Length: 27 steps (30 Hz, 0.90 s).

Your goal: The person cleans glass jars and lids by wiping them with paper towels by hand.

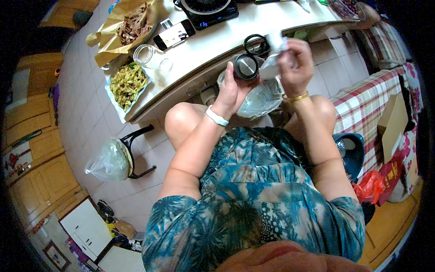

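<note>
My left hand [232, 93] is wrapped round a dark round container [246, 67] with a silver disc on the end facing me. Just beyond it is a black ring [256, 44]; whether it is joined to the container I cannot tell. My right hand [297, 68], slightly blurred, grips a white tissue-like piece [272, 59] close beside the container. Below both hands, between my knees, stands a bin lined with a clear plastic bag [260, 102].
On the table [181, 56] are a phone [174, 35], a glass jar [144, 54], a tray of green vegetable pieces [129, 86], brown paper [106, 43] with dried brown pieces, and an electric cooker [210, 20]. A black stool [136, 154] holding a plastic bag [108, 159] stands left.
</note>
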Motion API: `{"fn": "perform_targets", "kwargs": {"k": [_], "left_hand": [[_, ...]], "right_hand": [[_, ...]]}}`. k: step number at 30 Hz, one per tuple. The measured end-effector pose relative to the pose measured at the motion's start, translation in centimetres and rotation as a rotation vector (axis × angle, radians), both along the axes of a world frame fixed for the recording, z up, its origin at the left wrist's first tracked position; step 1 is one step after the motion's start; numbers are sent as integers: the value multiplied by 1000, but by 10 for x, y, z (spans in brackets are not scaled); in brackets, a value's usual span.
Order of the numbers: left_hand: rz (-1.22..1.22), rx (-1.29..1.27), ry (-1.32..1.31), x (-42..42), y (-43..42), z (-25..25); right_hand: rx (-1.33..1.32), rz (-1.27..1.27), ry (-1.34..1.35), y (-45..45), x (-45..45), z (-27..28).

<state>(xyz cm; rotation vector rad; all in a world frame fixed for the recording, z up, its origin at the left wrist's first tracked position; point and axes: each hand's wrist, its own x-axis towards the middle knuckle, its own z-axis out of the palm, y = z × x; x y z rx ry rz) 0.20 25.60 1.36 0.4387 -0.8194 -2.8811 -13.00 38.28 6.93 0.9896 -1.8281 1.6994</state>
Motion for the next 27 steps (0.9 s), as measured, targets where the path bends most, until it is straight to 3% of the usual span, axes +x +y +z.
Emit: {"fn": "perform_targets", "kwargs": {"k": [3,6,7,11,14,16,20,24,27], "left_hand": [[-93,-8,5,3,-4,-2],[-169,16,20,2,-4,-3],[-112,7,1,0,-3,1],[-31,21,-62,0,-5,17],[75,145,-113,-3,-5,21],[-69,171,-9,-1,-13,10],[-35,180,9,0,-16,3],[86,198,-23,-2,-11,12],[54,42,25,-1,-12,7]], "right_hand": [[-30,105,-384,4,-17,-5],[108,245,-530,7,-9,-12],[130,183,-306,4,-4,-10],[253,268,-186,2,18,1],[129,152,-207,2,10,-4],[2,25,-383,10,-7,-7],[315,-11,-288,17,-5,4],[569,260,-118,7,16,5],[656,285,-35,1,23,5]]}}
